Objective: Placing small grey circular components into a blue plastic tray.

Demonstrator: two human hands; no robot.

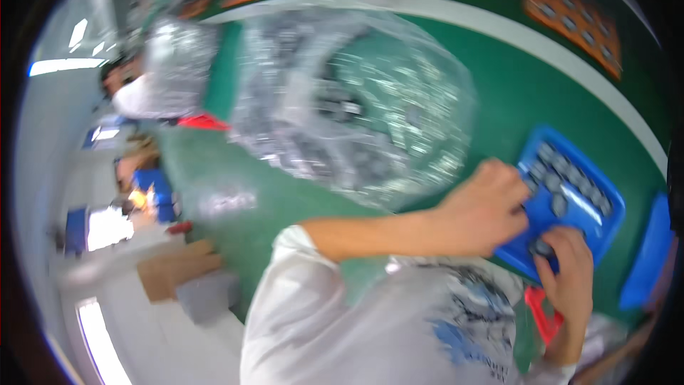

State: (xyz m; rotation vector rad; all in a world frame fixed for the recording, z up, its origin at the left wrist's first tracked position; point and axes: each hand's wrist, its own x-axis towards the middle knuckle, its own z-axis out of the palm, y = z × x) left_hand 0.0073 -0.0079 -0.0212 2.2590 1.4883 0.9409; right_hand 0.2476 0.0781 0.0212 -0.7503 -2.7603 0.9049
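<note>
Dark round part pinched between thumb and fingers of the right hand, right there over the near end of the blue tray! And the left hand, fingers curled, is at the tray's left edge; whether it grips anything, I can't tell through the blur. Small grey round parts line up along the tray's far side, one more lying nearer. Across the green table, a big clear plastic bag sprawls leftward.
</note>
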